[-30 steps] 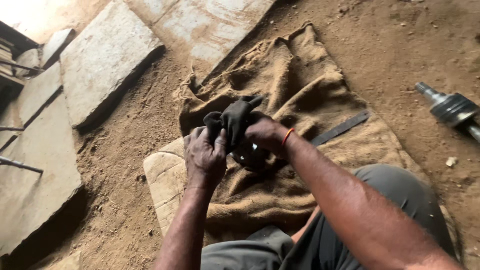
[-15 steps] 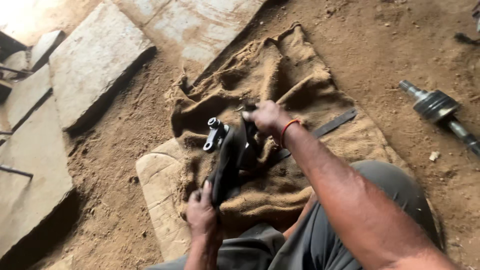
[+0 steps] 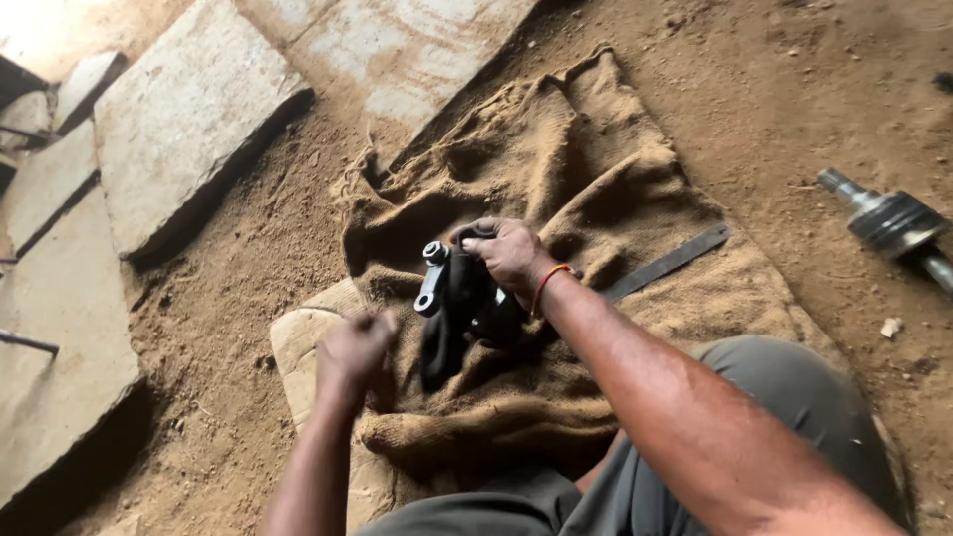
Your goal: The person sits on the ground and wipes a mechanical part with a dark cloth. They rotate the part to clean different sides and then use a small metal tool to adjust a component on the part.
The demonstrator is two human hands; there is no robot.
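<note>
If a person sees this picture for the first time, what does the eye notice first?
First, the right hand at the centre, gripping a black metal part above a burlap sack spread on the dirt. The left hand is blurred, low and left of that part. At the right edge lies a shaft with a rubber boot; stone slabs fill the upper left.

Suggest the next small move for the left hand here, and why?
Probably bring the left hand back up to the black metal part. Only the right hand grips it, at its top, and its lower end hangs unsupported above the burlap sack.
</note>
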